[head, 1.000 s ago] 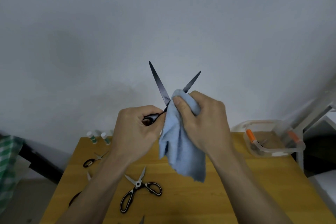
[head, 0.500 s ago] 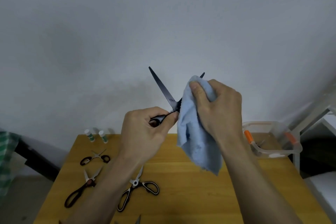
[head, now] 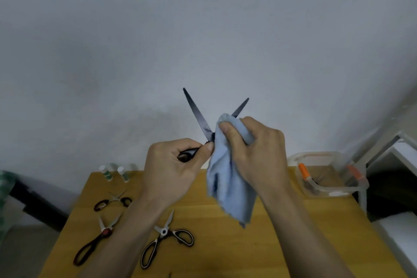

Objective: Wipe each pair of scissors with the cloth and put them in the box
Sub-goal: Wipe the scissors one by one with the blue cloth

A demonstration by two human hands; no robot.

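My left hand (head: 173,169) grips the black handles of a pair of black scissors (head: 198,115), held up in front of the wall with the blades spread apart and pointing up. My right hand (head: 252,153) holds a light blue cloth (head: 228,187) wrapped around the right blade near the pivot; that blade's tip sticks out above the cloth. The cloth's loose end hangs down over the wooden table (head: 225,244). A clear plastic box (head: 327,176) with orange latches stands at the table's back right corner; something dark lies inside it.
Three more pairs of scissors lie on the left of the table: a small black pair (head: 112,202), a red-and-black pair (head: 97,241) and a black-and-white pair (head: 164,239). Two small white-and-green bottles (head: 115,172) stand at the back left. White furniture (head: 397,165) is at the right.
My right hand with the cloth slid up the right blade toward its tip, then came back down near the pivot, so more of the tip shows again.
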